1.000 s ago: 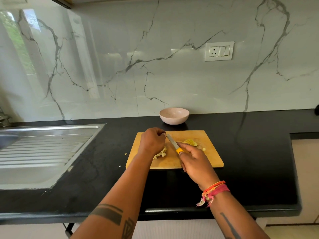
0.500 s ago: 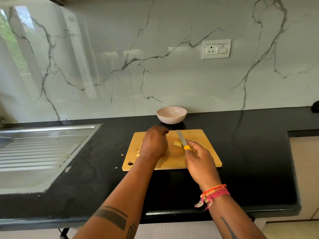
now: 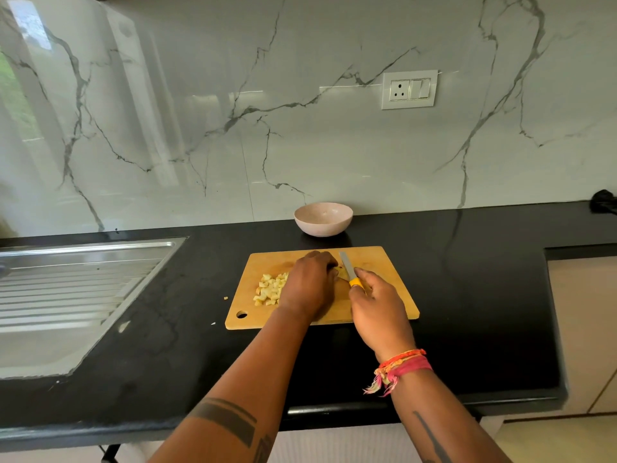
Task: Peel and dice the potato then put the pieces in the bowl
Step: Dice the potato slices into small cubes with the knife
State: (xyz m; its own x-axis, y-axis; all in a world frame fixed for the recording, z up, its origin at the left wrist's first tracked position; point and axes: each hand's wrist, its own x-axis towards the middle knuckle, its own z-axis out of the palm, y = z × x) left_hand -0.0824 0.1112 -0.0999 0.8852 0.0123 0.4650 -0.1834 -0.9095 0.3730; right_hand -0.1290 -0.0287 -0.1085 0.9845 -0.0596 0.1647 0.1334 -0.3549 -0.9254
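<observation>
Diced pieces [image 3: 269, 289] now uncovered left of curled left hand [image 3: 309, 285]; right hand [image 3: 377, 310] gripping knife [image 3: 348, 271].

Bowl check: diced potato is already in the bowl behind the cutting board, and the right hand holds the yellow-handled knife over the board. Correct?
Not quite. The head view shows the bowl holding no potato; the diced pieces lie piled on the cutting board, left of the left hand. The rest stands: the bowl sits behind the board, and the right hand holds the yellow-handled knife over it.
</observation>
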